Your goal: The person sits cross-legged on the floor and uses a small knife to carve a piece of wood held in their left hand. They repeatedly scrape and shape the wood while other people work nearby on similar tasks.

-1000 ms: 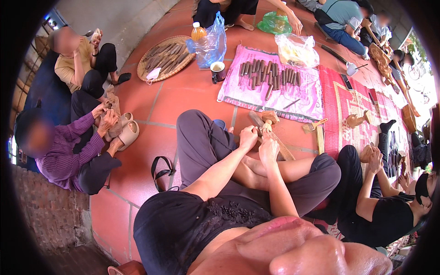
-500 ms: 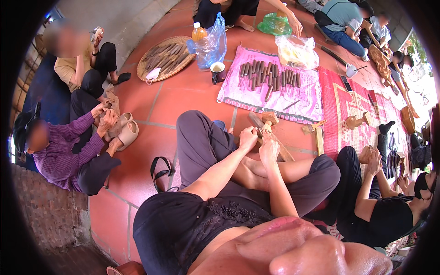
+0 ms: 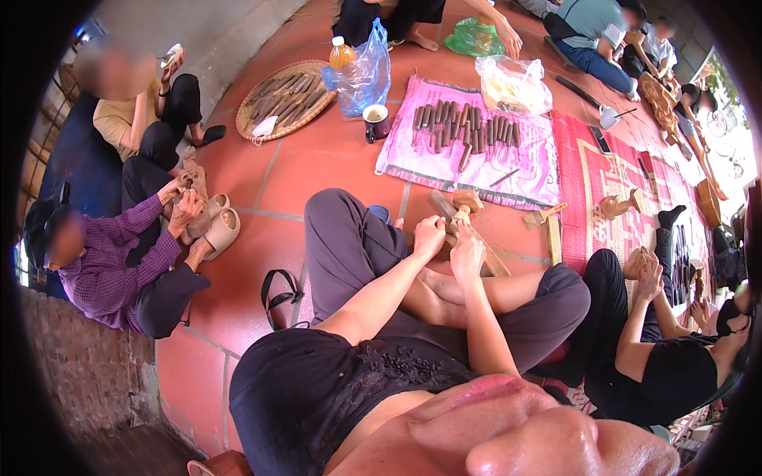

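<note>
**Slip risk: both hands bunched on one small carving, feet just below**

Left to right; round woven bamboo tray (image 3: 284,99) of dark sticks sits far left on the terracotta tile floor (image 3: 317,170), well apart from the work; dark ceramic cup (image 3: 375,123) stands near the edge of the pink cloth mat (image 3: 468,163) holding rows of dark-handled carving tools (image 3: 464,131); a knock would likely spill it onto the tools.

Left hand (image 3: 429,236) is closed around the small pale wooden carving (image 3: 458,216); right hand (image 3: 467,252) is closed just beside it, touching the same piece; I cannot tell whether it holds a blade; hands are together, not apart; the carving sits over a long wooden block (image 3: 486,255) on the floor in front of the crossed legs.

Risks as I read them; hands this close means any tool slip probably goes into the left fingers; bare foot (image 3: 432,285) lies right under the hands, so a dropped piece or edge could land on it; grip looks small on a small part, so it may twist out; wooden mallet (image 3: 544,216) lies near to the right, within elbow reach; neighbour's hands (image 3: 647,274) work close on the right, so a wide swing could collide.
</note>
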A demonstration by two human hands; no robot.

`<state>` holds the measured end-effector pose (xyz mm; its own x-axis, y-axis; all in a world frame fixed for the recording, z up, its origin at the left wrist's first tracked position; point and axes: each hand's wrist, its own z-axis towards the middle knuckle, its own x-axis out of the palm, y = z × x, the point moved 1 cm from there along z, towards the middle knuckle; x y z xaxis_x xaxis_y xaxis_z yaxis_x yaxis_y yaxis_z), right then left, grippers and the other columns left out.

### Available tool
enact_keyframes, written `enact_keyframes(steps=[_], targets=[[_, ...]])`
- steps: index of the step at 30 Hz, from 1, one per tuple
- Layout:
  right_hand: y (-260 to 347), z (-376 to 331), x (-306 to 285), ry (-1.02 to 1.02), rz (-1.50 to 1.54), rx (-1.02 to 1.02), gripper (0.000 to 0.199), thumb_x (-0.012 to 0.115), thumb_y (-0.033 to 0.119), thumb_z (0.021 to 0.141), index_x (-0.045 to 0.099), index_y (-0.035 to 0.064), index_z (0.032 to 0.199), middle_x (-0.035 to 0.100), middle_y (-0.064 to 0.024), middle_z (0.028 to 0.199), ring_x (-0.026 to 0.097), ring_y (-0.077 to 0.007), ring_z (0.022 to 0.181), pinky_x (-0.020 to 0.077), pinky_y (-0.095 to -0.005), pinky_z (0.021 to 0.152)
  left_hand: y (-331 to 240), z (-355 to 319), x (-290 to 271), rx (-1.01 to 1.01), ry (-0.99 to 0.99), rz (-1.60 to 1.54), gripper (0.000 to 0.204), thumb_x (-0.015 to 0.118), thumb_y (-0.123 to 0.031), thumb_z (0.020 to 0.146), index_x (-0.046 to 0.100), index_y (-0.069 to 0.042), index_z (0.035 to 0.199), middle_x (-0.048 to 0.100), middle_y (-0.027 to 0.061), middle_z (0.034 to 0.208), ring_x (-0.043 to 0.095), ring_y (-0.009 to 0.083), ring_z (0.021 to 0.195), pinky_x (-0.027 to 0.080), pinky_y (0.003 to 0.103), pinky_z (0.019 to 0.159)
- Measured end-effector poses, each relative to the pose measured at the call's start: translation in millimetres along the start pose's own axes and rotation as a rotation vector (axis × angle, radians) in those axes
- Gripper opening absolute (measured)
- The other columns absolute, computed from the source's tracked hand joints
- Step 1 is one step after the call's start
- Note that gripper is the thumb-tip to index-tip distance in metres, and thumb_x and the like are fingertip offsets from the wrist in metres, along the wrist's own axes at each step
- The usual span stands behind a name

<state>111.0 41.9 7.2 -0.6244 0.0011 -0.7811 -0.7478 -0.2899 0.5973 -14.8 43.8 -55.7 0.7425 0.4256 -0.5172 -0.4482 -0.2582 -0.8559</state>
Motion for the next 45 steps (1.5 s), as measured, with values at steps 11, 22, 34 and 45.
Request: enact_keyframes(steps=[11, 22, 34, 45], targets=[[1, 0, -2, 0.026, 0.004, -0.001, 0.031, 0.057, 0.010, 0.092, 0.069, 0.0088, 0.121, 0.070, -0.0249, 0.090, 0.069, -0.0425, 0.083, 0.0537, -0.0514, 0.077, 4, 3, 1, 0.011, -0.012, 0.027, 0.032, 0.054, -0.029, 0.095, 0.068, -0.001, 0.089, 0.068, 0.0247, 0.088, 0.066, 0.0440, 0.089, 0.050, 0.053, 0.081], [-34, 33, 17, -0.056, 0.008, 0.136, 0.019, 0.057, 0.013, 0.093, 0.074, 0.0059, 0.100, 0.070, -0.0244, 0.088, 0.069, -0.0419, 0.083, 0.0556, -0.0506, 0.075, 0, 4, 0, 0.015, -0.004, 0.018, 0.033, 0.053, -0.031, 0.096, 0.067, -0.003, 0.087, 0.067, 0.0244, 0.087, 0.065, 0.0448, 0.090, 0.049, 0.053, 0.080], [-41, 44, 12, -0.059, 0.108, 0.221, 0.029, 0.056, 0.007, 0.089, 0.072, 0.0082, 0.114, 0.070, -0.0244, 0.093, 0.069, -0.0398, 0.090, 0.0541, -0.0508, 0.081, -15, 2, -1, -0.017, 0.041, 0.049, 0.031, 0.054, -0.029, 0.096, 0.072, -0.003, 0.095, 0.069, 0.0233, 0.086, 0.068, 0.0406, 0.087, 0.050, 0.048, 0.078], [-8, 31, 2, 0.057, -0.064, 0.158, 0.028, 0.055, 0.007, 0.090, 0.070, 0.0062, 0.113, 0.071, -0.0219, 0.096, 0.069, -0.0401, 0.089, 0.0548, -0.0499, 0.080, -4, 4, -3, -0.024, 0.053, 0.046, 0.030, 0.054, -0.027, 0.097, 0.072, -0.003, 0.095, 0.070, 0.0226, 0.087, 0.068, 0.0405, 0.088, 0.051, 0.046, 0.079]])
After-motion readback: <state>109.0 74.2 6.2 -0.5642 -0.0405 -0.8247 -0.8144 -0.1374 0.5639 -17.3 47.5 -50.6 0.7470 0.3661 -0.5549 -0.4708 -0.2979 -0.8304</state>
